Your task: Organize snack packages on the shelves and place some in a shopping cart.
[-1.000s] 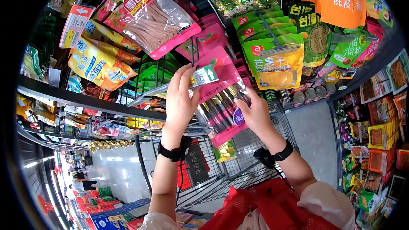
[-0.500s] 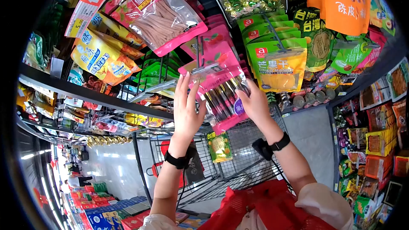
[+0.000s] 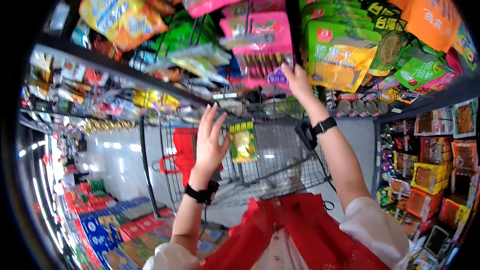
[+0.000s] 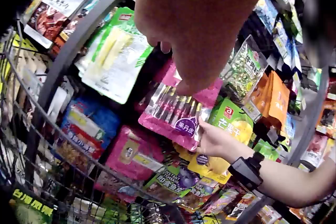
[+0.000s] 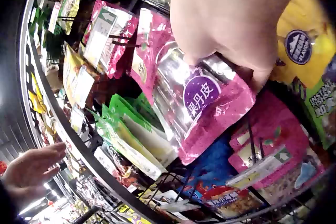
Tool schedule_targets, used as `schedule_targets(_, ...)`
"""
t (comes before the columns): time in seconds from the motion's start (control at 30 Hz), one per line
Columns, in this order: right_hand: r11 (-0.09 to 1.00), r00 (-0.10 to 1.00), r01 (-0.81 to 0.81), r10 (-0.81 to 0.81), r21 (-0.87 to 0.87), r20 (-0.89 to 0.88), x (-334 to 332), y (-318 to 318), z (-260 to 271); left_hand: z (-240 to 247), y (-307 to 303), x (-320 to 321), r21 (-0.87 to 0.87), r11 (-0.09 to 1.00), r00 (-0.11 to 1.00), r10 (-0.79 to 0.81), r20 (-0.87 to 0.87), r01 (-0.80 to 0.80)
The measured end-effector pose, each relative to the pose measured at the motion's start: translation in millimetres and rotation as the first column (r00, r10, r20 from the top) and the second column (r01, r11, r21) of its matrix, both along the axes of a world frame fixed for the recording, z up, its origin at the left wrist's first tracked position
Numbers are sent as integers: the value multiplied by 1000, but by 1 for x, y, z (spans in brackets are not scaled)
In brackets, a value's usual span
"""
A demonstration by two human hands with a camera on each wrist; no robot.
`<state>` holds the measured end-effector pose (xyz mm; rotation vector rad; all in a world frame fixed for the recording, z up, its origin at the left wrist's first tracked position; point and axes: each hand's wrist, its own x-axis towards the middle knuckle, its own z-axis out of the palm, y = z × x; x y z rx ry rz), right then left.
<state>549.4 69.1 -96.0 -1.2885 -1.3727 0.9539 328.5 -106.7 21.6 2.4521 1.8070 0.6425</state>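
Observation:
A pink bag of wrapped fruit rolls (image 3: pixel 254 67) with a clear window and purple label is at the snack rack in the head view. My right hand (image 3: pixel 298 84) pinches its lower right edge, thumb on the front and the other fingers hidden behind. The right wrist view shows the bag (image 5: pixel 207 113) close up, its lower part tilted outward under that hand (image 5: pixel 226 19). Apart from the bag, my left hand (image 3: pixel 210 140) is raised with spread fingers and holds nothing. In the left wrist view, the left hand (image 4: pixel 194 29) overlaps the bag's top.
Below the rack stands a wire shopping cart (image 3: pixel 280 162), with a green and yellow bag (image 3: pixel 243 142) and a red item (image 3: pixel 184 150) showing within it. Dried mango bags (image 3: pixel 340 60) hang just right of my right hand. A dark shelf edge (image 3: pixel 115 72) runs along the left.
My left hand has come away from the price tag and bag, moving down and left. The right hand still holds the bag's edge. The head view has shifted, with the rack now higher.

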Motion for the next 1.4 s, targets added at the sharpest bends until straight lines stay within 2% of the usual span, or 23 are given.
schedule_targets(0.03,999,999,-22,24,-47,31,-1,-1,-3,-6,-9,-6,-26,999,999,37,-8,-37)
schedule_targets(0.1,998,999,-51,51,20,20,-5,-12,-30,-22,-31,-20,-65,995,996,79,39,-76)
schedule_targets(0.17,981,991,-128,134,-148,29,-8,-29,-35,-37,-48,-35,-87,989,992,121,44,-117)
schedule_targets(0.2,972,973,-165,132,-167,-191,-15,-45,-36,-46,-59,-42,-103,984,987,151,57,-145)
schedule_targets(0.23,954,947,-201,131,-223,-292,-17,-54,-39,-54,-66,-50,-109,982,984,164,68,-157)
schedule_targets(0.4,894,977,-201,151,-400,-153,-41,-115,-80,-90,-105,-84,-155,964,954,243,174,-217)
schedule_targets(0.43,824,963,-269,246,-498,-112,-46,-124,-103,-98,-113,-93,-172,957,943,265,203,-233)
schedule_targets(0.57,591,949,-266,298,-761,-100,-97,-177,-157,-123,-144,-121,-225,943,908,306,287,-247)
schedule_targets(0.63,474,917,-351,349,-807,-194,-118,-201,-217,-137,-164,-135,-275,926,884,341,320,-257)
schedule_targets(0.67,467,914,-356,355,-809,-197,-133,-211,-239,-143,-173,-142,-317,912,860,367,354,-259)
schedule_targets(0.77,398,927,-234,367,-887,-80,-173,-239,-325,-151,-198,-155,-456,851,752,475,457,-260)
schedule_targets(0.83,434,699,-137,679,-891,223,-194,-245,-389,-160,-218,-166,-468,834,784,490,382,-293)
schedule_targets(0.87,529,747,-50,583,-847,319,-205,-254,-408,-165,-228,-172,-507,808,753,527,395,-300)
schedule_targets(0.9,508,744,-59,596,-859,302,-215,-261,-427,-167,-239,-177,-532,788,734,553,394,-308)
schedule_targets(0.97,557,938,112,214,-823,272,-231,-271,-465,-174,-258,-184,-587,732,679,627,382,-346)
schedule_targets(1.03,482,969,89,161,-872,188,-241,-274,-490,-187,-276,-191,-605,713,675,643,362,-355)
schedule_targets(1.07,423,990,66,87,-904,113,-241,-276,-493,-193,-284,-193,-627,692,643,669,372,-357)
schedule_targets(1.1,387,995,25,76,-922,59,-252,-276,-460,-198,-291,-195,-649,671,611,694,380,-359)
schedule_targets(1.17,398,996,-32,-63,-917,-62,-267,-276,-451,-207,-296,-199,-658,666,609,697,379,-353)
schedule_targets(1.23,443,993,-113,21,-889,-116,-267,-278,-420,-203,-297,-201,-633,715,615,651,446,-297)
schedule_targets(1.3,556,957,-285,215,-781,-196,-263,-276,-398,-186,-292,-205,-611,745,647,609,459,-268)
schedule_targets(1.37,570,943,-322,268,-755,-200,-261,-273,-340,-169,-284,-212,-571,778,681,569,461,-262)
schedule_targets(1.4,565,890,-452,339,-690,-305,-254,-278,-307,-158,-283,-214,-562,783,675,568,471,-266)
